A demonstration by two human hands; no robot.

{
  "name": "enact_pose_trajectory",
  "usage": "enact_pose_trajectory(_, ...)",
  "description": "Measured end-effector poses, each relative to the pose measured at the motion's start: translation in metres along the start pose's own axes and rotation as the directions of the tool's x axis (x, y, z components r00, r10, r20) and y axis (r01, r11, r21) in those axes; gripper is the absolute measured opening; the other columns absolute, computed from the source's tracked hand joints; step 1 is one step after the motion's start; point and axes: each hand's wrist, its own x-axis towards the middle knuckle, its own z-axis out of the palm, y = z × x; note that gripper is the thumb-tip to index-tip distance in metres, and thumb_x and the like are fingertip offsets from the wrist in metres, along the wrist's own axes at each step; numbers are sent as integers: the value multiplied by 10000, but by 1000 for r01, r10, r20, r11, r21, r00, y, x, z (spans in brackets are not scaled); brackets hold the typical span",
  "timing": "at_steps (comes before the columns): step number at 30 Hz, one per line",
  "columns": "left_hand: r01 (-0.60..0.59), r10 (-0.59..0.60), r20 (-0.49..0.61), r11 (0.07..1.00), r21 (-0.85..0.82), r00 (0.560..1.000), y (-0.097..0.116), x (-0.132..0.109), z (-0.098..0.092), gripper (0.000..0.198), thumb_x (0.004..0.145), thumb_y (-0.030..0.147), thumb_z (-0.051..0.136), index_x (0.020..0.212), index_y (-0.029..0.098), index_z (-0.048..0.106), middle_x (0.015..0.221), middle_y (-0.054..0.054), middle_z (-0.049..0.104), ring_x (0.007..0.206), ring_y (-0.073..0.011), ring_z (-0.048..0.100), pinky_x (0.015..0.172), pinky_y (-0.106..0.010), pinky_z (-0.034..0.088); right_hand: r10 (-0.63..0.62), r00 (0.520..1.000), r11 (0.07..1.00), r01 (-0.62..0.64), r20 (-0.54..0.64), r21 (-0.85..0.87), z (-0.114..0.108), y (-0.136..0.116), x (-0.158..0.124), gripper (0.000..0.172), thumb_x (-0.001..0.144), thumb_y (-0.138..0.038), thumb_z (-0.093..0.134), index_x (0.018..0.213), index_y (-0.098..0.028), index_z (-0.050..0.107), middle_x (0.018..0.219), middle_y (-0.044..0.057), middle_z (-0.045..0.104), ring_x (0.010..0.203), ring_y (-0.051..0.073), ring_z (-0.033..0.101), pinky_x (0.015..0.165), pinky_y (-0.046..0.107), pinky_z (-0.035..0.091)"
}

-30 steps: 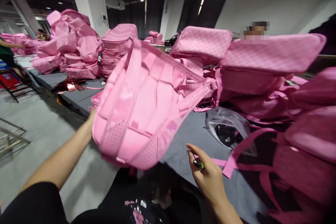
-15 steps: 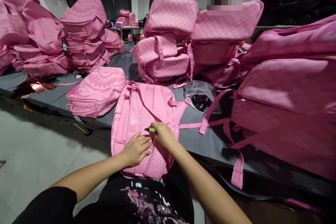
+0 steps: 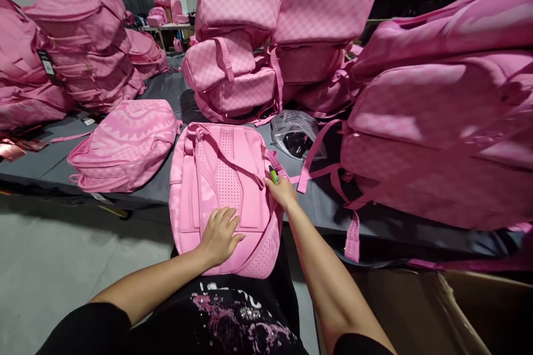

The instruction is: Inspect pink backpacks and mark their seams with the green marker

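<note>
A pink backpack (image 3: pixel 250 144) lies with its strap side up at the table's front edge, its lower end close to my body. My left hand (image 3: pixel 220 236) rests on its lower back panel, fingers stretched out, holding nothing. At the backpack's right side, my right hand (image 3: pixel 283 191) is closed around a small green tool (image 3: pixel 273 175) with a black tip, which points up and away from me; its exact kind is unclear. The same hand is beside the loose shoulder strap (image 3: pixel 235 163); whether it also grips the strap is hidden.
Another pink backpack (image 3: pixel 125 144) lies to the left. Stacks of pink bags (image 3: pixel 237 0) stand behind, and large pink bags (image 3: pixel 420 138) fill the right. A clear plastic bag (image 3: pixel 291 141) with black items sits beyond my right hand. Below right is an open cardboard box (image 3: pixel 483 305).
My right hand has moved right and away from me with the green tool, from the middle of the backpack to its right edge. My left hand stays on the panel. The view has shifted right.
</note>
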Motion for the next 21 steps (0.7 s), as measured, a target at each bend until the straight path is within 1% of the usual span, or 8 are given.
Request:
enact_pose_trajectory(3,-27,24,-101,999,-27,995,3,-3,-2,393,913,343,618,1244,138,564,1350,-171,585,1243,-317,523,1040,-512,434,-36,995,997,41,-92,58,-15,-4,-14,440,968,-487,438,1209,-171,626,1067,134,733,1010,284,679,767,335,446)
enact_pose_trajectory(5,-111,97,-213,992,-56,972,7,3,-13,423,932,353,582,1287,130,529,1331,-181,588,1238,-301,524,1029,-496,428,-125,966,987,143,-227,68,-31,-3,-25,370,950,-458,461,1129,-196,652,968,101,736,920,268,675,736,322,417)
enact_pose_trajectory(8,-298,269,-414,955,-6,870,10,42,-45,439,948,375,549,1321,147,506,1247,-153,628,1223,-274,530,1022,-450,415,-341,811,918,396,-475,17,-54,0,-33,239,898,-389,513,897,-207,668,781,70,697,741,242,624,670,315,361)
enact_pose_trajectory(10,-341,361,-481,931,133,799,3,85,-68,395,974,363,506,1309,155,529,1259,-136,635,1260,-260,508,1065,-436,367,-450,714,852,522,-536,-19,-63,2,-34,218,885,-377,521,825,-211,649,730,59,674,678,223,588,634,308,333)
enact_pose_trajectory(13,-325,390,-348,917,233,853,-17,151,-92,396,1029,412,385,1231,143,595,1258,-127,645,1231,-256,530,1094,-448,317,-516,673,817,572,-530,-69,-63,5,-36,218,897,-385,529,857,-208,649,735,57,678,659,219,576,623,307,326)
enact_pose_trajectory(16,-381,420,-109,886,262,901,-33,196,-94,552,1010,572,337,1059,136,673,1031,-120,693,985,-263,603,935,-445,383,-537,653,816,562,-534,-134,-52,8,-41,243,925,-398,517,950,-197,653,785,71,701,699,237,598,648,314,353)
enact_pose_trajectory(18,-428,442,12,861,273,897,-34,210,-86,597,987,619,352,949,138,703,880,-116,687,875,-264,602,823,-427,385,-548,651,815,556,-525,-162,-44,10,-44,275,942,-397,487,1005,-182,645,815,87,712,735,251,614,671,321,374)
enact_pose_trajectory(21,-526,515,114,809,261,849,-34,218,-76,567,994,583,374,860,151,715,780,-98,668,806,-245,590,772,-417,359,-543,680,826,538,-493,-169,-36,11,-46,310,961,-392,445,1045,-161,633,839,111,717,787,268,633,707,333,396)
